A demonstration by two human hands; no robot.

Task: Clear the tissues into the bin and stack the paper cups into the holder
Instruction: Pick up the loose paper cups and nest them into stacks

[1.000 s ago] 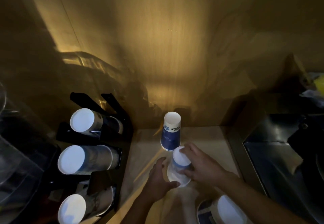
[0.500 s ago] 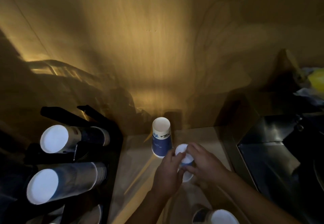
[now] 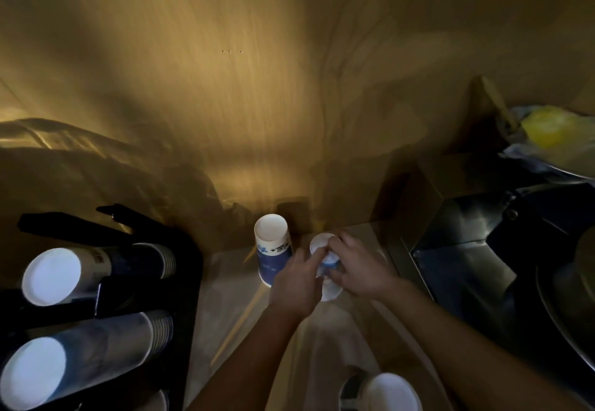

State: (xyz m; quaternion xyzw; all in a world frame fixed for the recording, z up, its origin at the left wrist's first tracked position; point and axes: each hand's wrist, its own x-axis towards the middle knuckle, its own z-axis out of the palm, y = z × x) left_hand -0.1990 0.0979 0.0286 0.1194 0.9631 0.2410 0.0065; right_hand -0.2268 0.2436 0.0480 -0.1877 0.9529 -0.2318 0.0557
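Both hands close around an upside-down white and blue paper cup [image 3: 323, 243] on the dim counter: my left hand [image 3: 297, 282] on its left side, my right hand [image 3: 355, 265] on its right and top. A second blue and white cup [image 3: 273, 249] stands upside down just left of them, against the wall. A third upturned cup [image 3: 391, 393] sits at the bottom edge. At the left, a black cup holder [image 3: 135, 285] carries stacks of cups [image 3: 93, 270] lying on their sides, white bottoms toward me. No tissues or bin are visible.
A wood-grain wall rises right behind the counter [image 3: 231, 307]. A dark steel sink [image 3: 476, 269] lies to the right, with a plate of yellow food wrapped in plastic [image 3: 553, 140] on the ledge above it.
Both hands have shifted with the cup toward the back wall, and my left hand has closed in from the cup's base to its side. The view has tilted, so the holder sits lower left.
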